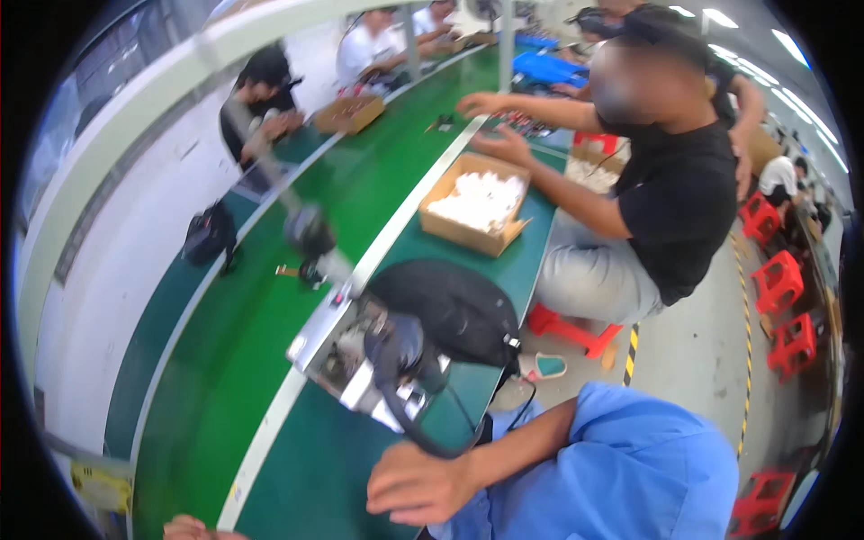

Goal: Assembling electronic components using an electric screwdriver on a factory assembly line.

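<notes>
My right hand [418,484] reaches in from the blue sleeve at the lower right. It hovers over or rests on the near edge of the dark green table [306,463]. Its fingers are loosely bent and a little apart, and no object shows in them. Of my left hand [191,529], only some fingers show at the bottom edge, by the pale rail; whether they hold anything is out of frame. Nearest beyond my right hand stands a pale metal box [346,364] with dark parts and a thick black curved tube or handle [393,396]. A large black rounded thing [450,306] lies behind it.
A green conveyor belt [234,382] runs along the left, with small parts [301,273] on it. Farther on is an open carton [463,234] of white pieces. A seated co-worker [679,171] in black holds both hands out near it. Red stools [778,279] stand right.
</notes>
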Demonstrator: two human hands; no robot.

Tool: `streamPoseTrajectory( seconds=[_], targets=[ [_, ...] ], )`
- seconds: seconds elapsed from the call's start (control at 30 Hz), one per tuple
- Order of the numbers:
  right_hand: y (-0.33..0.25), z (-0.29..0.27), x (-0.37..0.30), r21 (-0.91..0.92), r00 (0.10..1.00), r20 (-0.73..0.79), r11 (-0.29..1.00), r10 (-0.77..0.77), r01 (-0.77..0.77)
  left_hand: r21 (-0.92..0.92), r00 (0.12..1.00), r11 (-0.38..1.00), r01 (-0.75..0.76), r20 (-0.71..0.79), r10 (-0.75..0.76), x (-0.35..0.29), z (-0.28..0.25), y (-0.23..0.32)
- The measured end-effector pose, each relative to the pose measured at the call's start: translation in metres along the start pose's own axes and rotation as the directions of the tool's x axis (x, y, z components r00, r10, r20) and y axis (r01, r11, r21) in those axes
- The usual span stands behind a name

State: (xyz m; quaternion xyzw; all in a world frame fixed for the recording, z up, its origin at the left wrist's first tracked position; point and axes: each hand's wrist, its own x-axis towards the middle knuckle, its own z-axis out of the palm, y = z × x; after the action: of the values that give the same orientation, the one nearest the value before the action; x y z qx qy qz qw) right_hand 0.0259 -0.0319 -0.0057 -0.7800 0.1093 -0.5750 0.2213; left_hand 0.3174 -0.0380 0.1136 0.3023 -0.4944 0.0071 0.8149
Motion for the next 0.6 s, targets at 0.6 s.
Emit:
streamPoseTrajectory(
  seconds=[0.6],
  targets=[
    [0.021, -0.097, 0.026, 0.061, 0.861, -0.435, 0.963, 0.263, -0.264, 0.189, 0.988, 0.97, 0.154, -0.039, -0.149, -0.018, 0.06, 0.0]
  ],
)
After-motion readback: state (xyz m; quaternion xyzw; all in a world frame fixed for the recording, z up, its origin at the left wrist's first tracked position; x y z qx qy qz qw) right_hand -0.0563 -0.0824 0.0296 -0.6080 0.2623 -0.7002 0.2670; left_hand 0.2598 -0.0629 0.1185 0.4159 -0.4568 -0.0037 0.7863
